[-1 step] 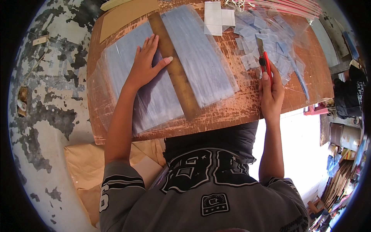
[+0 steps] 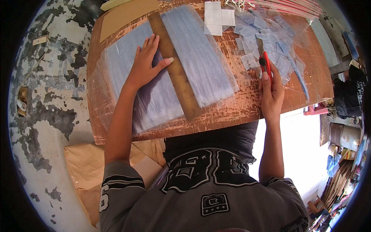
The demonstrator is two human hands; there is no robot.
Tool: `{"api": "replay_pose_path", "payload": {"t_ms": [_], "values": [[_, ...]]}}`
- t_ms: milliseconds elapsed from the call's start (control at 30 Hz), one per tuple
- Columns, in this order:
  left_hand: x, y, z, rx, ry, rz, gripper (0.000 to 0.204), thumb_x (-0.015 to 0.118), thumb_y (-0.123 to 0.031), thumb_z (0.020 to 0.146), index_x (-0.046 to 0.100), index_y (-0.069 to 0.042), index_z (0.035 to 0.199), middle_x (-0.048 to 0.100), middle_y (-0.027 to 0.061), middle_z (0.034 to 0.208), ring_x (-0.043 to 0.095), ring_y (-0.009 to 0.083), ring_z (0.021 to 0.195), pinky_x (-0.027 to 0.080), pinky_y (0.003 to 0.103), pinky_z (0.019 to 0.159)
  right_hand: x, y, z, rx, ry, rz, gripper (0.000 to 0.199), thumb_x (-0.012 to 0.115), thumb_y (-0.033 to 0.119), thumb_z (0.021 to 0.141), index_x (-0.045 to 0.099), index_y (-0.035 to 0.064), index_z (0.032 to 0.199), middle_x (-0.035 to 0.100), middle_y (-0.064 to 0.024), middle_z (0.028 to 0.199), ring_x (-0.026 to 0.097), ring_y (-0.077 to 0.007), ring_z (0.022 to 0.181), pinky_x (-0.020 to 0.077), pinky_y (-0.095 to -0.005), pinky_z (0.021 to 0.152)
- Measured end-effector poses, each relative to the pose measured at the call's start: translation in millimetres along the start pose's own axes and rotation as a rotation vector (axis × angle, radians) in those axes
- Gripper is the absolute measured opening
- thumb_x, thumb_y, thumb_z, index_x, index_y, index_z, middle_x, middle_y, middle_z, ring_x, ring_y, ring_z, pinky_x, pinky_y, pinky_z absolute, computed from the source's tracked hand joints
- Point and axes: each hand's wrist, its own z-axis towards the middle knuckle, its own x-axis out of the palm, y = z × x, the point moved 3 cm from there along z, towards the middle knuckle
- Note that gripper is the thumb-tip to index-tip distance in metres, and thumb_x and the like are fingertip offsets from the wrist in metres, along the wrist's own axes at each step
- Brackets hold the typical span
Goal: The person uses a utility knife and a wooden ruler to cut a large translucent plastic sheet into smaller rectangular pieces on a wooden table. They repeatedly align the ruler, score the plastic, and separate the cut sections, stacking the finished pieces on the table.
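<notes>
A stack of clear, bluish plastic sheets (image 2: 206,63) lies slanted on the worn brown table (image 2: 220,112). Across the stack runs a long brown ruler (image 2: 179,79), tilted from far left to near right. My left hand (image 2: 145,63) rests on the sheets with fingers apart, its fingertips and thumb touching the ruler. At the right, my right hand (image 2: 272,91) grips a red utility knife (image 2: 267,67), its blade out and pointing away from me. The knife is held apart from the stack, beside small cut plastic pieces (image 2: 249,61).
A white paper cut-out (image 2: 213,17) lies beyond the stack, with brown cardboard (image 2: 125,19) at the far left. Thin red and white strips (image 2: 288,7) lie at the far right. Brown paper (image 2: 87,166) is below the table's left side. A peeling wall (image 2: 58,92) stands at left.
</notes>
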Motion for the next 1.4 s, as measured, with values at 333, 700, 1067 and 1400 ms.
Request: {"api": "replay_pose_path", "payload": {"t_ms": [333, 700, 1067, 1400], "values": [[3.4, 0.1, -0.7, 0.005, 0.006, 0.055, 0.094, 0.064, -0.063, 0.100, 0.034, -0.007, 0.169, 0.026, 0.0224, 0.176, 0.017, 0.0400, 0.165, 0.008, 0.061, 0.131, 1.0, 2.8, -1.1, -0.029, -0.020, -0.023, 0.043, 0.054, 0.020, 0.115, 0.055, 0.0046, 0.156, 0.059, 0.0037, 0.087, 0.047, -0.0035, 0.072, 0.0393, -0.0213, 0.063], [5.1, 1.7, -2.5, 0.014, -0.017, 0.081, 0.095, 0.063, -0.066, 0.099, 0.034, -0.009, 0.169, 0.027, 0.0235, 0.175, 0.019, 0.0409, 0.165, 0.010, 0.062, 0.131, 1.0, 3.6, -0.5, -0.011, -0.002, -0.046, 0.044, 0.055, 0.023, 0.115, 0.056, 0.0030, 0.154, 0.061, 0.0024, 0.092, 0.048, -0.0041, 0.075, 0.0406, -0.0210, 0.067], [5.3, 0.7, -3.1, 0.023, -0.012, 0.114, 0.093, 0.060, -0.064, 0.101, 0.032, -0.009, 0.170, 0.027, 0.0227, 0.176, 0.019, 0.0403, 0.165, 0.010, 0.060, 0.131, 1.7, -0.5, -0.9, -0.022, -0.024, -0.041, 0.043, 0.055, 0.022, 0.115, 0.056, 0.0064, 0.155, 0.055, 0.0042, 0.082, 0.047, -0.0036, 0.069, 0.0374, -0.0217, 0.061], [3.1, 1.5, -5.1, 0.029, -0.005, 0.116, 0.091, 0.061, -0.062, 0.102, 0.031, -0.009, 0.170, 0.026, 0.0228, 0.176, 0.018, 0.0399, 0.165, 0.010, 0.060, 0.131, 2.5, 1.6, -0.1, -0.047, -0.031, -0.042, 0.043, 0.055, 0.024, 0.115, 0.057, 0.0069, 0.155, 0.054, 0.0040, 0.080, 0.047, -0.0045, 0.068, 0.0371, -0.0224, 0.061]]}}
